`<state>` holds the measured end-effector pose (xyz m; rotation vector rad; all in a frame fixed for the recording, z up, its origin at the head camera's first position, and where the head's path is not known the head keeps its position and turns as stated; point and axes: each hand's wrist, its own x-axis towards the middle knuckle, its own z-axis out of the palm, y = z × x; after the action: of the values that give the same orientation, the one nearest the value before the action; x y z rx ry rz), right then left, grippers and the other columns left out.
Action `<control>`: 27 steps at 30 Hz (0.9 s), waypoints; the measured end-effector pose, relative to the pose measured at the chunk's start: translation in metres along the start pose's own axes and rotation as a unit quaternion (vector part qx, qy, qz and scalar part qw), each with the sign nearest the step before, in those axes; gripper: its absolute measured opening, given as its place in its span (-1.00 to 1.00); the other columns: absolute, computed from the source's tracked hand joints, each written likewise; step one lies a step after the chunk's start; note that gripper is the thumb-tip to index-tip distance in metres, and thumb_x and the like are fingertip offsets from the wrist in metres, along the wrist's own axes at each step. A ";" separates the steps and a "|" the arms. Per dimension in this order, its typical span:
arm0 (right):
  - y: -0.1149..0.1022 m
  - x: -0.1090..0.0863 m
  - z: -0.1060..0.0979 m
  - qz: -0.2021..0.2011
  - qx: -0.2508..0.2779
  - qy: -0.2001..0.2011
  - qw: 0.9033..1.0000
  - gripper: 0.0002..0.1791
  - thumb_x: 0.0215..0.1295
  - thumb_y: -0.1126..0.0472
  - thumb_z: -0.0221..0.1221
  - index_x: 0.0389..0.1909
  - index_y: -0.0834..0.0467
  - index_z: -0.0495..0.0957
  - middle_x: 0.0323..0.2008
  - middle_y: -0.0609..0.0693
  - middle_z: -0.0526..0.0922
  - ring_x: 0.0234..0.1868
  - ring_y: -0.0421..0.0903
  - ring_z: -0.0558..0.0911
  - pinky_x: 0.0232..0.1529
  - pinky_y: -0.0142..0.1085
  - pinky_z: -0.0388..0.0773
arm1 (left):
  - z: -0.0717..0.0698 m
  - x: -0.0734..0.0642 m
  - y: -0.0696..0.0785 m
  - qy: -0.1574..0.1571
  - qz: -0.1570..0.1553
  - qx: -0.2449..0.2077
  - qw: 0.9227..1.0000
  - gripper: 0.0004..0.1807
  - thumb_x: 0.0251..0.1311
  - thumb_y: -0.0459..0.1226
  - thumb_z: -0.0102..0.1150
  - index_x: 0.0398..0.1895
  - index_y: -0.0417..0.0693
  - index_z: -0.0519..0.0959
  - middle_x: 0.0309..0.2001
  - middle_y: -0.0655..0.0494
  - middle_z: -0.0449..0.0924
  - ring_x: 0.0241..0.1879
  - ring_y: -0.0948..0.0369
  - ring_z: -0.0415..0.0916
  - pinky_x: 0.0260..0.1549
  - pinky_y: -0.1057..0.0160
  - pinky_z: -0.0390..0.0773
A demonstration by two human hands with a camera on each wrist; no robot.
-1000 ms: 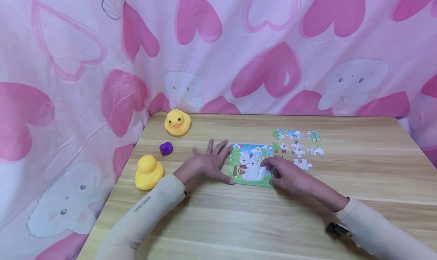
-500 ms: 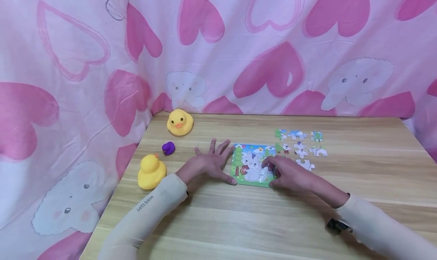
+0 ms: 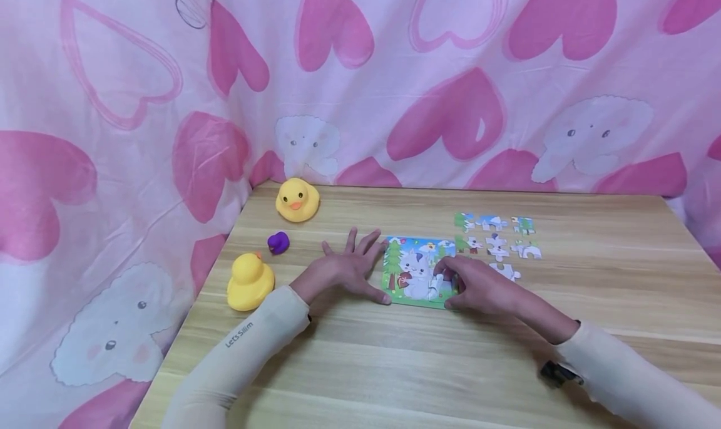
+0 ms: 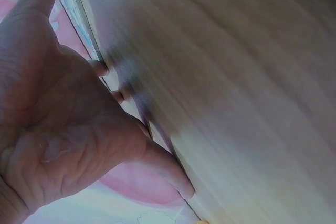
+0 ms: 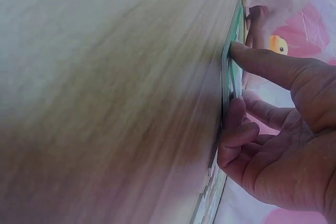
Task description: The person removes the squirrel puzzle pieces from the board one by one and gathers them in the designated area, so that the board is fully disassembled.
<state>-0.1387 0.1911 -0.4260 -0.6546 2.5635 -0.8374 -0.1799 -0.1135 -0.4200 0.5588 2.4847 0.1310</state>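
A square jigsaw puzzle [image 3: 414, 269] with a grey-white cartoon kitten and green trees lies on the table. My left hand [image 3: 350, 271] is spread along its left side, thumb at the lower left corner and fingertips near the upper left edge. Over the puzzle's right part, my right hand [image 3: 479, 285] curls its fingers and pinches a puzzle piece [image 5: 234, 80]. In the right wrist view this piece leans up from the green-edged board, between thumb and fingers. The hand hides much of that corner in the head view. Several loose pieces [image 3: 498, 247] lie in rows beyond the right hand.
To the left stand two yellow rubber ducks, a near one [image 3: 250, 283] by the left forearm and a far one [image 3: 296, 200], with a small purple duck [image 3: 278, 243] between them. A pink heart-print curtain [image 3: 349, 141] hangs behind the wooden table [image 3: 360, 366].
The head view has shifted slightly, moving the whole scene a little to the right. Both hands keep their places at the puzzle, with only slight motion of the right fingers.
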 end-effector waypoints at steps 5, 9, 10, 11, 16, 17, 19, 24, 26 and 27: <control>0.003 0.001 0.001 -0.018 -0.015 0.012 1.000 -0.41 0.06 0.22 0.60 0.14 0.09 0.63 -0.15 -0.08 0.63 -0.17 -0.12 0.49 -0.20 -0.37 0.51 | 0.000 -0.001 0.000 0.003 0.003 0.002 1.000 0.46 -0.07 0.58 0.30 0.75 0.41 -0.35 0.73 0.31 -0.70 0.68 -0.22 -0.76 0.24 -0.85 -0.35; 0.003 0.001 0.002 -0.024 -0.027 0.018 0.999 -0.43 0.06 0.20 0.60 0.12 0.10 0.65 -0.18 -0.11 0.64 -0.20 -0.14 0.49 -0.22 -0.38 0.51 | 0.002 -0.001 -0.001 0.004 0.007 0.003 1.000 0.47 -0.09 0.60 0.28 0.75 0.40 -0.34 0.73 0.31 -0.69 0.68 -0.22 -0.76 0.25 -0.84 -0.36; 0.003 0.000 0.002 -0.024 -0.027 0.019 0.999 -0.44 0.07 0.20 0.59 0.12 0.09 0.66 -0.19 -0.12 0.64 -0.20 -0.14 0.49 -0.23 -0.39 0.52 | 0.003 -0.001 -0.001 0.005 0.007 0.002 1.000 0.47 -0.09 0.61 0.28 0.75 0.40 -0.34 0.73 0.31 -0.69 0.68 -0.22 -0.76 0.26 -0.84 -0.36; 0.002 0.000 0.003 -0.023 -0.027 0.020 0.999 -0.44 0.07 0.19 0.59 0.13 0.09 0.66 -0.19 -0.12 0.64 -0.21 -0.14 0.49 -0.23 -0.39 0.53 | 0.003 -0.001 -0.001 0.005 0.006 0.003 1.000 0.47 -0.10 0.61 0.28 0.75 0.41 -0.34 0.73 0.31 -0.69 0.68 -0.22 -0.76 0.26 -0.84 -0.36; 0.004 -0.004 0.002 -0.021 -0.033 0.031 0.999 -0.42 0.10 0.15 0.58 0.19 0.04 0.67 -0.19 -0.16 0.64 -0.20 -0.15 0.49 -0.24 -0.39 0.53 | 0.001 -0.001 -0.002 0.008 0.002 -0.001 1.000 0.47 -0.10 0.60 0.30 0.75 0.42 -0.34 0.73 0.32 -0.69 0.69 -0.22 -0.76 0.26 -0.83 -0.38; 0.004 -0.005 0.001 -0.021 -0.035 0.035 0.999 -0.40 0.10 0.13 0.58 0.20 0.02 0.68 -0.18 -0.17 0.64 -0.19 -0.15 0.49 -0.24 -0.38 0.53 | 0.001 -0.001 -0.002 0.008 0.002 -0.001 1.000 0.47 -0.10 0.60 0.30 0.75 0.42 -0.33 0.73 0.32 -0.69 0.69 -0.22 -0.76 0.26 -0.83 -0.38; 0.006 -0.007 -0.001 -0.025 -0.033 0.041 0.998 -0.39 0.10 0.11 0.59 0.22 0.00 0.68 -0.16 -0.18 0.64 -0.18 -0.14 0.48 -0.25 -0.39 0.51 | 0.001 -0.001 -0.002 0.008 0.002 -0.003 1.000 0.47 -0.10 0.59 0.31 0.75 0.42 -0.33 0.74 0.32 -0.69 0.69 -0.21 -0.77 0.26 -0.83 -0.39; 0.015 -0.016 -0.006 -0.021 -0.012 0.049 0.998 -0.34 0.13 0.12 0.57 0.30 -0.01 0.64 -0.11 -0.16 0.65 -0.17 -0.11 0.51 -0.26 -0.40 0.56 | 0.002 -0.001 -0.002 0.004 0.001 -0.004 1.000 0.47 -0.11 0.61 0.30 0.74 0.44 -0.34 0.73 0.34 -0.70 0.68 -0.20 -0.78 0.26 -0.83 -0.39; 0.020 -0.021 -0.009 -0.012 -0.008 0.054 0.998 -0.32 0.14 0.14 0.57 0.32 -0.02 0.62 -0.06 -0.16 0.64 -0.16 -0.10 0.52 -0.25 -0.41 0.59 | 0.003 0.000 -0.002 0.004 0.001 -0.003 1.000 0.47 -0.12 0.61 0.29 0.74 0.45 -0.34 0.73 0.34 -0.70 0.68 -0.20 -0.78 0.26 -0.83 -0.39; 0.023 -0.024 -0.010 -0.008 -0.007 0.056 0.998 -0.31 0.14 0.15 0.57 0.33 -0.02 0.62 -0.06 -0.15 0.64 -0.16 -0.10 0.52 -0.25 -0.41 0.59 | 0.004 0.000 -0.002 0.004 0.002 -0.004 1.000 0.47 -0.12 0.61 0.29 0.74 0.45 -0.34 0.73 0.34 -0.70 0.68 -0.20 -0.78 0.25 -0.83 -0.39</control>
<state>-0.1306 0.2246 -0.4278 -0.6512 2.6696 -0.8869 -0.1785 -0.1153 -0.4235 0.5605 2.4904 0.1445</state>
